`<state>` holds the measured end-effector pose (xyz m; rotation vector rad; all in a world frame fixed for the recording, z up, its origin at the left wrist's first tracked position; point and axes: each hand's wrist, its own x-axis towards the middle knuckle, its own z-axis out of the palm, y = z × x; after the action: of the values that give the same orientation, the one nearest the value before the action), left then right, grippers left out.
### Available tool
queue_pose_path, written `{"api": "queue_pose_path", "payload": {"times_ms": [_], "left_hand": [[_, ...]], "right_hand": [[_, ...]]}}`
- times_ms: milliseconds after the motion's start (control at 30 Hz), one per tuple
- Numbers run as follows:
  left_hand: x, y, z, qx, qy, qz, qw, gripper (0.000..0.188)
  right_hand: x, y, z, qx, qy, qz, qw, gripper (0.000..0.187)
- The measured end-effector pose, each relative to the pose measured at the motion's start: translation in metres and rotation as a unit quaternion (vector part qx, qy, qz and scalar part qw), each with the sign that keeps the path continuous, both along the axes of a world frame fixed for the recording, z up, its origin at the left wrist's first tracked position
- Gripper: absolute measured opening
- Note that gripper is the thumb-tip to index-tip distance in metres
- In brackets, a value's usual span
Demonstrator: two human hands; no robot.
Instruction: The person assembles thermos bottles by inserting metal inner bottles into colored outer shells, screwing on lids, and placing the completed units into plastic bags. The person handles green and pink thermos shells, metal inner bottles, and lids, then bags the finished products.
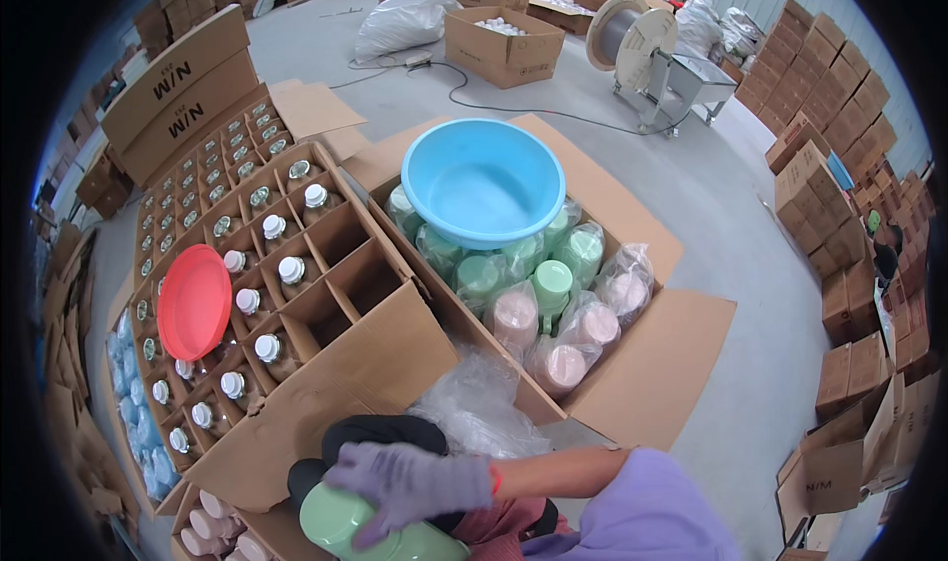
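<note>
My right hand [410, 482], in a grey-purple knit glove, grips a pale green plastic jug [336, 517] near the lower edge, with its fingers over the top and the thumb along the near side. The jug lies tilted by my knees, and its lower part runs out of the picture. My left hand is not in view. Just beyond the right hand lies a heap of clear plastic bags [479, 403]. An open carton [538, 398] farther off holds green and pink jugs, mostly bagged; an unbagged green jug [552, 289] stands among them.
A blue basin [484, 181] rests on the jugs. At left, a divided carton [375, 314] holds glass bottles, several white-capped, with a red basin [194, 302] on top. Pink jugs [212, 526] fill a box at lower left. A cable [553, 112] crosses the floor; cartons [825, 77] are stacked right.
</note>
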<state>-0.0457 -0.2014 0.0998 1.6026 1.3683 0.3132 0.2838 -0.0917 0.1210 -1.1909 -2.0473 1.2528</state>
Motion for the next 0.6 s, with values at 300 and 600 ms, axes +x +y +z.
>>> {"api": "queue_pose_path", "payload": {"times_ms": [300,600], "left_hand": [[-0.03,0.048,-0.041,-0.028,0.074,0.045,0.996,0.054],[-0.015,0.094,-0.014,-0.057,-0.028,0.191,0.979,0.052]], "right_hand": [[0.418,-0.039,-0.264,-0.07,-0.192,-0.708,0.676,0.057],[0.373,-0.041,-0.205,-0.009,0.028,-0.678,0.735,0.041]]}}
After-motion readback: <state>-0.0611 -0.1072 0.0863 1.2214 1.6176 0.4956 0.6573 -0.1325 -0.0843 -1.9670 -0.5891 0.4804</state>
